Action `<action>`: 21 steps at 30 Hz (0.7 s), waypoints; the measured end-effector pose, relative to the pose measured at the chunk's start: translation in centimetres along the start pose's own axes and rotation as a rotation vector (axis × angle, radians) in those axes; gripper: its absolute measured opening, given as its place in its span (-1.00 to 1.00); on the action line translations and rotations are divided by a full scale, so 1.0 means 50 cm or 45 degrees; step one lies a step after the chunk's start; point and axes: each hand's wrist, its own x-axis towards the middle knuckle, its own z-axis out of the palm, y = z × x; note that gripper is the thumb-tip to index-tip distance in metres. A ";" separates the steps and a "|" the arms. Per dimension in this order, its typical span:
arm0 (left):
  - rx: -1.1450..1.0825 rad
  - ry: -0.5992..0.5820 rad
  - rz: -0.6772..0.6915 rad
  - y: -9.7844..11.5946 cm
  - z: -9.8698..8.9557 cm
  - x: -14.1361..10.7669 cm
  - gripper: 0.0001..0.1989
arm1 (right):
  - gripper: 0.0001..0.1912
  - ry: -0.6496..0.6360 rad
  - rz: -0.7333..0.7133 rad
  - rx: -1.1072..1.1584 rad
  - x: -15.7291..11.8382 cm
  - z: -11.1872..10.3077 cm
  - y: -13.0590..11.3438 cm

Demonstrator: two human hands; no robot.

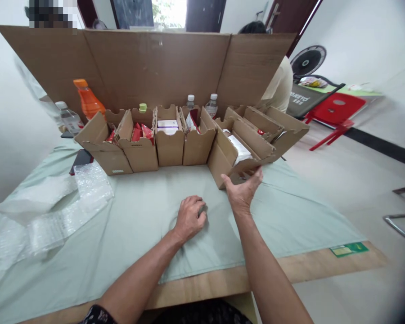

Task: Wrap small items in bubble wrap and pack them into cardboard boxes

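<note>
My right hand (242,193) grips the near end of an open-topped cardboard box (219,157), its thumb at the left corner and its fingers round the other side. White packets (239,150) fill part of this box, which stands at an angle. On the pale green cloth (138,225), my left hand (190,218) rests palm down with curled fingers; whatever may be under them is hidden. Beyond it stand more cardboard boxes in a row: one with red packets (142,134), one with white-and-purple boxes (168,127), and one with a red-and-white packet (193,122).
A tall cardboard panel (155,67) stands behind the boxes, with an orange bottle (89,101) and clear bottles (211,105) before it. Bubble wrap (64,220) and a dark phone-like object (81,160) lie left. Beyond are people, a red chair (337,110) and a fan (308,60).
</note>
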 end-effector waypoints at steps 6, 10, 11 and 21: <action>0.017 0.004 0.007 0.001 0.002 -0.001 -0.69 | -0.10 -0.299 -0.192 -0.176 -0.078 -0.035 -0.002; 0.029 0.000 0.006 0.001 0.000 -0.003 -0.69 | -0.16 -0.450 -0.173 -0.264 -0.054 -0.026 -0.006; 0.032 -0.001 0.004 0.001 0.000 -0.004 -0.69 | -0.15 -0.477 -0.160 -0.281 -0.037 -0.018 -0.005; 0.041 0.020 0.032 -0.001 0.001 -0.008 -0.68 | -0.18 -0.597 -0.307 -0.211 0.035 0.042 0.053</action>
